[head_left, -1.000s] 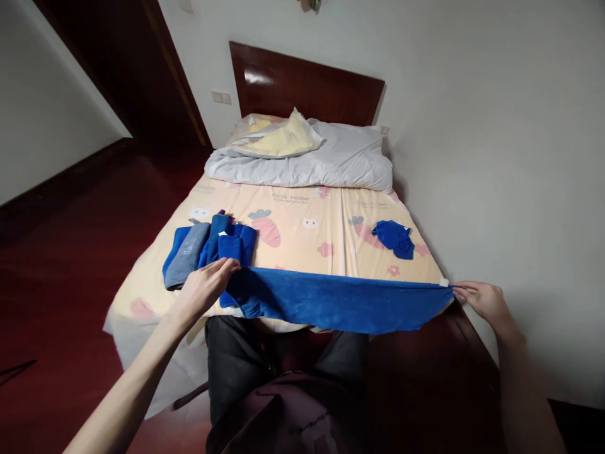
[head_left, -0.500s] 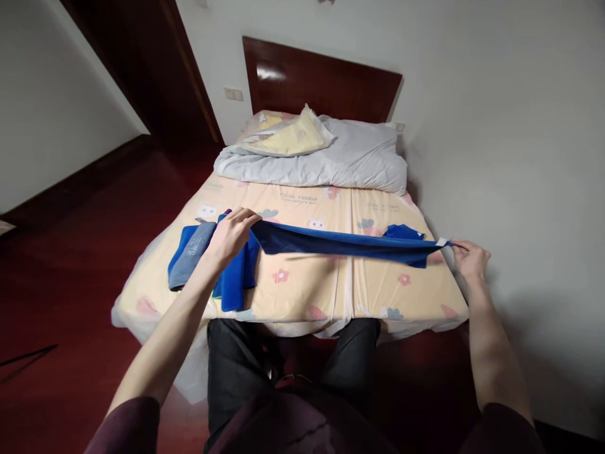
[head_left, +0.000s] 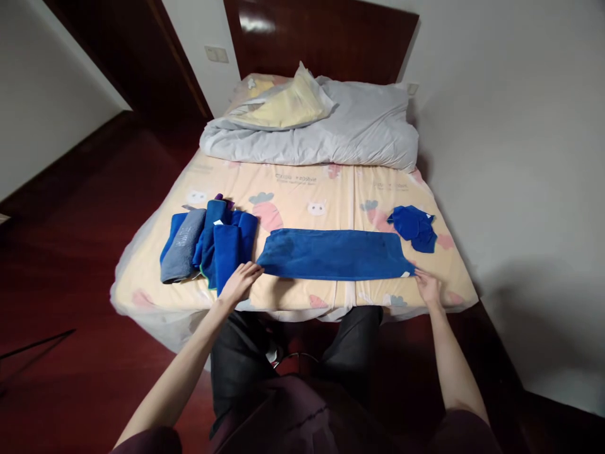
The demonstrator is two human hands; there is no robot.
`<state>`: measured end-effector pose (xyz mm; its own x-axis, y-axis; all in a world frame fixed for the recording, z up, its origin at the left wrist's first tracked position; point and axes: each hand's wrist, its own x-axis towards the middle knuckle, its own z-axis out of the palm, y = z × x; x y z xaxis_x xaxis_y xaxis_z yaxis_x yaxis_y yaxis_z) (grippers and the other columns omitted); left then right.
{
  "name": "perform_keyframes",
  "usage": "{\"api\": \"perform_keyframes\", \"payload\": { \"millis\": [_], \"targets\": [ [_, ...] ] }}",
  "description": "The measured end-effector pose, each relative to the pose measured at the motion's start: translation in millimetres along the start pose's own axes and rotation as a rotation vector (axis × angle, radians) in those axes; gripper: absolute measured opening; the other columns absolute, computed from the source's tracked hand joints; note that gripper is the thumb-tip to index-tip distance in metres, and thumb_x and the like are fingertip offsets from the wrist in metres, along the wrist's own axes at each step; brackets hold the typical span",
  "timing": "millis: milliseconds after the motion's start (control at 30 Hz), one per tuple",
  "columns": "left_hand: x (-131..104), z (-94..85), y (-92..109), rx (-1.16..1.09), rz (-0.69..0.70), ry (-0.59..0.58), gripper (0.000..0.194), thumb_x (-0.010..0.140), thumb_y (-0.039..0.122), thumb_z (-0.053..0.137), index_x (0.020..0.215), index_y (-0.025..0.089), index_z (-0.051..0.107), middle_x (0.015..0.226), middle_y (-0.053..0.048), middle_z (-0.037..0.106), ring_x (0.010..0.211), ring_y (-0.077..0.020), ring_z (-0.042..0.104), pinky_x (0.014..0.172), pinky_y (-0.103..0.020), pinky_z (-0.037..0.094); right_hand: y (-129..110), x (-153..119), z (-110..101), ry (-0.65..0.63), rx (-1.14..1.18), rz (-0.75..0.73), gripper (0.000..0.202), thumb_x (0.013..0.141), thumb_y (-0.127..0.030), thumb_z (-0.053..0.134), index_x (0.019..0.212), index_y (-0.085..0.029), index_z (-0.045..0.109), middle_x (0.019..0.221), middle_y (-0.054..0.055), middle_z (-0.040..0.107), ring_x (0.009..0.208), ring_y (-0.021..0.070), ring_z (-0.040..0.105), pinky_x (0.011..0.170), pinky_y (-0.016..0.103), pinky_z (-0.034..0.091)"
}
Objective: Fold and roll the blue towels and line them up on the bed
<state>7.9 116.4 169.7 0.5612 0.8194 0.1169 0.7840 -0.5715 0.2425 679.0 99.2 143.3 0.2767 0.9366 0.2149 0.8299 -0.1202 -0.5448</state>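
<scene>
A long blue towel [head_left: 333, 253] stretches sideways between my hands over the bed, its near edge pulled straight and its far part lying on the sheet. My left hand [head_left: 241, 280] pinches its near left corner. At the near right corner, beside a small white label, my right hand [head_left: 429, 287] is closed on the cloth. Close to my left hand lie folded blue cloths [head_left: 227, 249], one with a green edge, and a rolled grey towel [head_left: 184, 246] with lettering. A crumpled blue cloth [head_left: 413, 226] rests beyond my right hand.
The bed has a yellow patterned sheet [head_left: 302, 198]. Across its far end lies a grey quilt [head_left: 368, 129] with a pale yellow piece [head_left: 293, 104] on top. A dark wooden headboard [head_left: 321, 38] stands behind, and a white wall [head_left: 520, 189] runs close on the right.
Both hands have come down and nearer to me. The blue towel, earlier a narrow taut strip in the air, now spreads over the sheet. The crumpled cloth has come into fuller view.
</scene>
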Motion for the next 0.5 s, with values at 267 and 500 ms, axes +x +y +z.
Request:
{"api": "perform_keyframes", "payload": {
  "millis": [267, 500],
  "targets": [
    [-15.2, 65.7, -17.1, -0.033, -0.078, -0.161, 0.031, 0.086, 0.005, 0.043, 0.095, 0.016, 0.071, 0.097, -0.011, 0.068, 0.092, -0.0226, 0.059, 0.081, -0.033, 0.045, 47.1, -38.5, 44.8, -0.098, 0.025, 0.164, 0.022, 0.077, -0.020, 0.055, 0.077, -0.014, 0.076, 0.103, 0.015, 0.079, 0.099, 0.0255, 0.073, 0.106, 0.043, 0.050],
    [-30.2, 72.1, -20.6, 0.049, -0.191, -0.268, 0.037, 0.082, 0.002, 0.040, 0.099, 0.015, 0.071, 0.103, -0.013, 0.068, 0.100, -0.0261, 0.060, 0.091, -0.037, 0.048, 69.8, -62.2, 38.6, -0.084, -0.040, 0.135, 0.025, 0.079, -0.016, 0.053, 0.082, -0.013, 0.078, 0.107, 0.016, 0.077, 0.111, 0.0291, 0.070, 0.110, 0.047, 0.049]
  ]
}}
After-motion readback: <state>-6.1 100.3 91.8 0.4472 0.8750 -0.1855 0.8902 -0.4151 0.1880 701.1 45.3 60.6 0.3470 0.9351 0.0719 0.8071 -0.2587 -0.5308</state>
